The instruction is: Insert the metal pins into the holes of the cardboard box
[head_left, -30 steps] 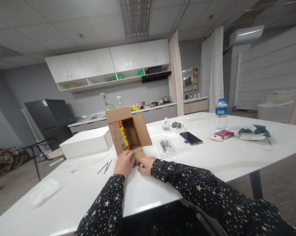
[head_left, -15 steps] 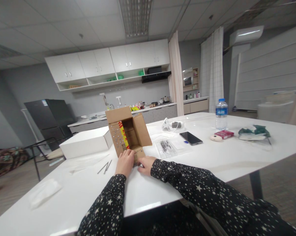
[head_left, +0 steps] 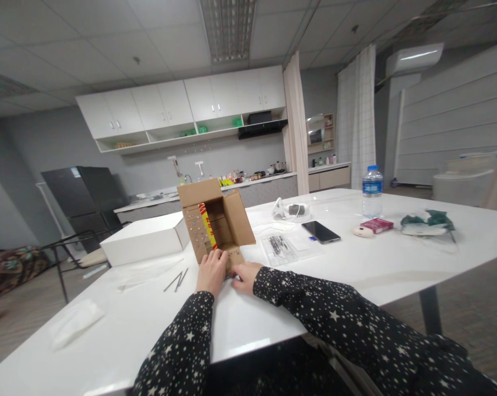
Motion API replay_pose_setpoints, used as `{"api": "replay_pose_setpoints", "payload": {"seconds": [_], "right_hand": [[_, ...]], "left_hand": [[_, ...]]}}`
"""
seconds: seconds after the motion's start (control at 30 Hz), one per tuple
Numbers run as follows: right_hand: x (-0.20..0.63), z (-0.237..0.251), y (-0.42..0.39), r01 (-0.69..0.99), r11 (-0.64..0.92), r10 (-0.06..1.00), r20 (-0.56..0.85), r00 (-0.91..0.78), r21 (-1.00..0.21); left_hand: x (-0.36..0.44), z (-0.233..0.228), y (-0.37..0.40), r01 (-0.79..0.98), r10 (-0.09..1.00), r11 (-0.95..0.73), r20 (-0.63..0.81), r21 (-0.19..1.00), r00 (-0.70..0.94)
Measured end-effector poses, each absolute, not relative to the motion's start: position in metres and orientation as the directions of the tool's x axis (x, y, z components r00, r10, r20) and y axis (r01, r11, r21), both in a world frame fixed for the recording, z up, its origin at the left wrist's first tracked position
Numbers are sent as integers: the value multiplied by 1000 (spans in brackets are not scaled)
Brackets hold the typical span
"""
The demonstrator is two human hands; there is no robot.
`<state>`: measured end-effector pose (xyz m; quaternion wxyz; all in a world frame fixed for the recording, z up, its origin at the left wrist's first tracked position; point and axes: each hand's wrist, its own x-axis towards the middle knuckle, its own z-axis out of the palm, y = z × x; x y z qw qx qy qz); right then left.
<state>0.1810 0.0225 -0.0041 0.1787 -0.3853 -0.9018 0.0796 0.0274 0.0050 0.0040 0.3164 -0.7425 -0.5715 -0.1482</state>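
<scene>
Fingers (head_left: 219,256) of left hand (head_left: 211,270) curled together over near flap of one open cardboard box (head_left: 215,223), touching it; fingers of right hand (head_left: 245,273) laid flat and close together on desk (head_left: 355,269) at foot of same flap, whether clamped on anything: cannot tell. Both sleeves black with white stars.

Box standing on desk at 12 o'clock from hands, flaps spread, yellow and red print showing inside.

Counted on desk: one white flat box (head_left: 143,238) at 10 o'clock from hands, just beside cardboard box; two thin metal rods (head_left: 176,280) at 9 o'clock, lying close together; one clear bag (head_left: 280,246) with small dark parts at 2 o'clock; one dark phone (head_left: 320,231) beyond it; one water bottle (head_left: 372,192) upright at 2 o'clock, well apart; one red packet (head_left: 376,224) and one small pale round thing (head_left: 363,231) near bottle's base; one green and white bundle (head_left: 426,221) at 3 o'clock far out; one white cable bundle (head_left: 288,209) at 1 o'clock; one crumpled white wrapper (head_left: 73,322) at 8 o'clock.

Desk white, glossy, wide. Grey walls, white wall cupboards (head_left: 182,104) over a kitchen counter, one dark fridge (head_left: 81,192) at far 10 o'clock, pale curtains (head_left: 355,115) at 1 o'clock, tiled ceiling.
</scene>
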Motion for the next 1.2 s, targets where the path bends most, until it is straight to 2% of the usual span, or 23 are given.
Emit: {"api": "replay_pose_setpoints", "payload": {"seconds": [0.37,0.83,1.03,1.2], "right_hand": [[183,-3,23,645,714,700,250,-669,-273],[181,-3,22,659,704,711,259,-654,-266],[183,-2,20,662,700,715,267,-647,-269],[182,-1,19,665,698,716,265,-645,-267]], "left_hand": [[24,1,9,948,684,-138,665,-287,301],[25,3,5,977,688,-77,699,-198,195],[24,3,4,976,676,1,719,-218,160],[23,2,5,974,659,1,733,-225,168]]}}
